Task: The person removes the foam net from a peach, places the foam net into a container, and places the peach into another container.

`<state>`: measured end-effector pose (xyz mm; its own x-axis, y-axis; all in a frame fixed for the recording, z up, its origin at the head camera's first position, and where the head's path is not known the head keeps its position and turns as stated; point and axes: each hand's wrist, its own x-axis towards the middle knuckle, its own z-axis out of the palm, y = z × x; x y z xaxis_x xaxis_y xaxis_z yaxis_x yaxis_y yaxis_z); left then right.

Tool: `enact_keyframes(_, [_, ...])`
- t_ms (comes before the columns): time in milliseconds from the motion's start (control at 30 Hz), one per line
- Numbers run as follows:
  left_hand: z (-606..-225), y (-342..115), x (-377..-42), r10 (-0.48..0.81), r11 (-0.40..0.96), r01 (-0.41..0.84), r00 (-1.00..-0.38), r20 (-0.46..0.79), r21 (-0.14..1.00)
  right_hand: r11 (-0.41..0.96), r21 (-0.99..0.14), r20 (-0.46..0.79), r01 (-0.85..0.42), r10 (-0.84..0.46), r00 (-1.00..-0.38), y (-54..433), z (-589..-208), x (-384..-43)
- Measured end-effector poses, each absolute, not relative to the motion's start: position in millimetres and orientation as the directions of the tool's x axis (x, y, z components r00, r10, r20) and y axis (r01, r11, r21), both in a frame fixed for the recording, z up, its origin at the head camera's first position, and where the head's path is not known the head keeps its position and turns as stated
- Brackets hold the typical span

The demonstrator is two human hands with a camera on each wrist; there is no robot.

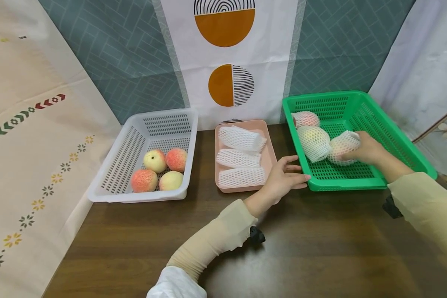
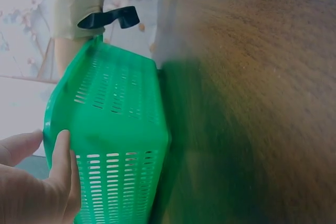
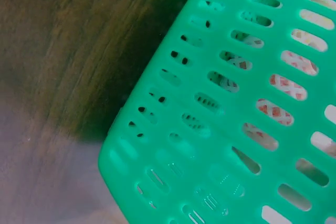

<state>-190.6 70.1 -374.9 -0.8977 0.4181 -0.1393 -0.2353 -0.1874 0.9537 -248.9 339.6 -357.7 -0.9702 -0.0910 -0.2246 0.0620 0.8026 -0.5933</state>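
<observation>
In the head view, my right hand [image 1: 369,150] is inside the green basket [image 1: 357,185] and holds a peach in a white foam net [image 1: 343,147]. Two more netted peaches lie beside it, a pale one [image 1: 314,142] and a redder one [image 1: 306,119] behind. My left hand [image 1: 283,179] touches the basket's near left corner from outside, its fingers fairly straight. The left wrist view shows its fingers [image 2: 62,161] against the green wall, with the thumb by the rim. In the right wrist view the basket wall [image 3: 220,129] hides my right hand; netted fruit shows through the slots.
Left of the green basket stands a pink tray [image 1: 246,189] with three white foam nets [image 1: 241,176]. Farther left, a white basket [image 1: 108,182] holds several bare peaches [image 1: 144,180]. All stand on a dark wooden table [image 1: 301,248], with patterned cloths behind and at the sides.
</observation>
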Motion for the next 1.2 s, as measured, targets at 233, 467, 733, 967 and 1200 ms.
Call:
enact_keyframes(233, [-374.1,74.6,-190.3,0.395,-0.227,-0.256,-0.906,-0.151,0.940,0.815,-0.580,-0.196,0.015,-0.122,-0.973,338.9,-363.3,-253.8])
enact_keyframes(467, [-371.4,75.1,-189.5,0.403,-0.229,-0.269,-0.901,-0.160,0.935,0.828,-0.560,-0.206,0.022,-0.114,-0.972,339.4,-364.6,-254.9])
enact_keyframes(733, [-370.5,75.1,-190.0,0.403,-0.226,-0.271,-0.900,-0.163,0.936,0.832,-0.554,-0.185,0.033,-0.085,-0.979,339.9,-363.8,-254.8])
enact_keyframes(967, [-371.8,76.1,-188.1,0.401,-0.236,-0.282,-0.900,-0.171,0.930,0.829,-0.558,-0.197,0.044,-0.081,-0.977,342.0,-366.4,-252.6])
enact_keyframes(1200, [-371.7,78.3,-187.9,0.402,-0.232,-0.286,-0.899,-0.176,0.930,0.827,-0.560,-0.222,0.057,-0.084,-0.971,344.2,-364.1,-248.7])
